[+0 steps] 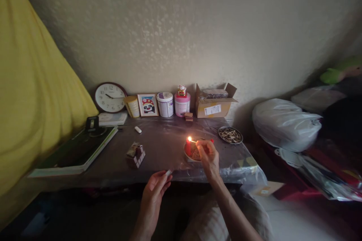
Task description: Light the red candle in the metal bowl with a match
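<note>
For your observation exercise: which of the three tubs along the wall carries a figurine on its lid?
The pink tub, rightmost; the yellow tub and white tub carry nothing.

candle on saucer mid-table, dish of sticks right behind, clock far left against wall

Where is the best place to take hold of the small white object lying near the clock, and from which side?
Probably across the short middle of the white object, pinching its long sides from above. It lies flat on the table with open space around it, and neither the left hand nor the right hand is near.
</note>
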{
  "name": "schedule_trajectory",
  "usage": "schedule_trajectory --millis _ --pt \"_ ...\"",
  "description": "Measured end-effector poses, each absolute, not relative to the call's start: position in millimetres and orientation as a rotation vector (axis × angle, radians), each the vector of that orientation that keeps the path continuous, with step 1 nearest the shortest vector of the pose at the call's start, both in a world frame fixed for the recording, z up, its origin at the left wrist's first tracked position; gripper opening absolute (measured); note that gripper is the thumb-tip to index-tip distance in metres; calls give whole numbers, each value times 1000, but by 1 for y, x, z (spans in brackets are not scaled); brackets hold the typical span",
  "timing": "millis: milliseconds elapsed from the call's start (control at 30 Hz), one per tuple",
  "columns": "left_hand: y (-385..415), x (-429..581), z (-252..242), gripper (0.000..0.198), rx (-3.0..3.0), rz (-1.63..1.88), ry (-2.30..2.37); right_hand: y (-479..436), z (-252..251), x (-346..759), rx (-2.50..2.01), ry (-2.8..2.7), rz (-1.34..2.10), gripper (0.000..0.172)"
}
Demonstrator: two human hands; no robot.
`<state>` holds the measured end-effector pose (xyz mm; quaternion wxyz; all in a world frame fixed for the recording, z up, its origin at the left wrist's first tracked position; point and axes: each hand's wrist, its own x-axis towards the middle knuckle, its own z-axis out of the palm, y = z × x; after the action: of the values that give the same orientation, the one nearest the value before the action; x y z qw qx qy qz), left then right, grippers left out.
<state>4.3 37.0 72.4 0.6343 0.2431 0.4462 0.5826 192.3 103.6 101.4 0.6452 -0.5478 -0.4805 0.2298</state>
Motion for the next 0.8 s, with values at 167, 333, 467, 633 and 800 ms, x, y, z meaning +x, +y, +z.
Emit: schedule_trajectory --millis 167,333,467,633,800 --pt "36 2 73 40 561 1322 1029 111 95 191 -1240 -1094 550 22" --pt "35 1 72 34 589 1318 1021 113 94 189 -1243 -1098 548 23" --pt "36 1 72 34 574 1320 1021 113 96 188 -1252 -1101 536 22" --pt "37 2 71 32 579 1314 1020 113 96 189 -1256 -1116 516 22" --pt "37 2 69 30 605 1313 1019 114 96 189 -1261 -1138 497 24"
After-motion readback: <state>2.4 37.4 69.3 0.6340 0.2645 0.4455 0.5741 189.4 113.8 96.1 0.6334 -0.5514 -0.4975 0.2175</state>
